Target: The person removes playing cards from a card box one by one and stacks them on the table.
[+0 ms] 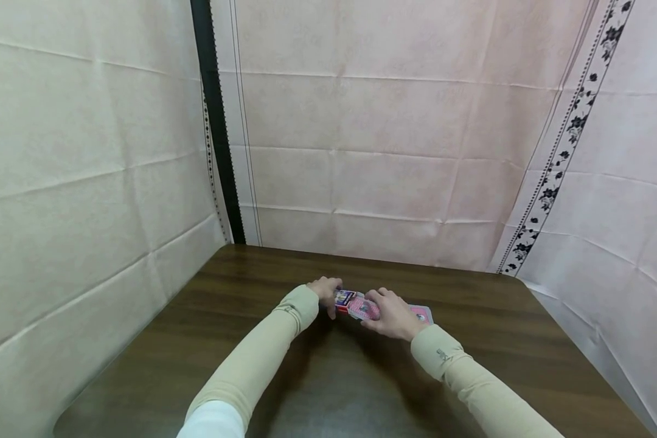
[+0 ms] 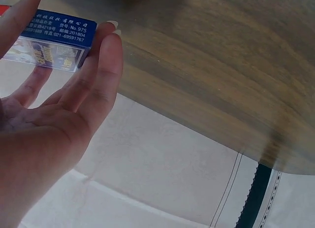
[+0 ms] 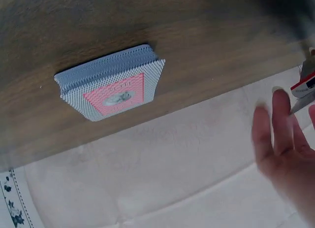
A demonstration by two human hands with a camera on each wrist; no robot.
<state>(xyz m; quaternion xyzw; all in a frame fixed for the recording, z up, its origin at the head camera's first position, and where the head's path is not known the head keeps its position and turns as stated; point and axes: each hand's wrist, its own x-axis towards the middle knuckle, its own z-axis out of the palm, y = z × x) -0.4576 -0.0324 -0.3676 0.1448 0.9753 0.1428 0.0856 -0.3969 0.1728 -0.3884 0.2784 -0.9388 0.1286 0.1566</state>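
Note:
My left hand grips a blue and red playing card box between thumb and fingers. In the left wrist view the box shows a blue end with white printing and a clear-looking side. Pink-backed playing cards stretch from the box's right end to my right hand, which pinches them. How far they sit inside the box is hidden. A second stack of cards, pink and grey patterned on top, lies on the table just right of my right hand, partly behind it in the head view.
The brown wooden table has rounded corners. Pale creased cloth hangs behind it and along both sides, with a dark strip at the back left and a floral border at the back right.

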